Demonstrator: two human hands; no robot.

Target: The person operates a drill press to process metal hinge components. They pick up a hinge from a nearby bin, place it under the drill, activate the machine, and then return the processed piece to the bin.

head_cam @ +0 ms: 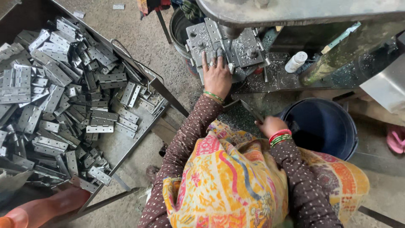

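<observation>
My left hand (217, 76) rests flat, fingers spread, on a grey metal hinge plate (211, 46) lying on the bed of a press machine (236, 42). The fingertips press against the plate; a ring and green bangles show on that hand. My right hand (270, 124) is lower, fingers closed around a dark metal lever bar (249, 109) that slants up toward the machine. Red and green bangles circle that wrist. Both sleeves are brown with white dots, and a yellow patterned cloth covers my lap.
A large metal tray (139, 126) at the left holds several loose grey hinges (55, 93). A dark blue bucket (325, 126) stands at the right. A small white bottle (295, 62) lies on the machine base. Metal shavings litter the floor. A pink sandal (395, 139) shows at far right.
</observation>
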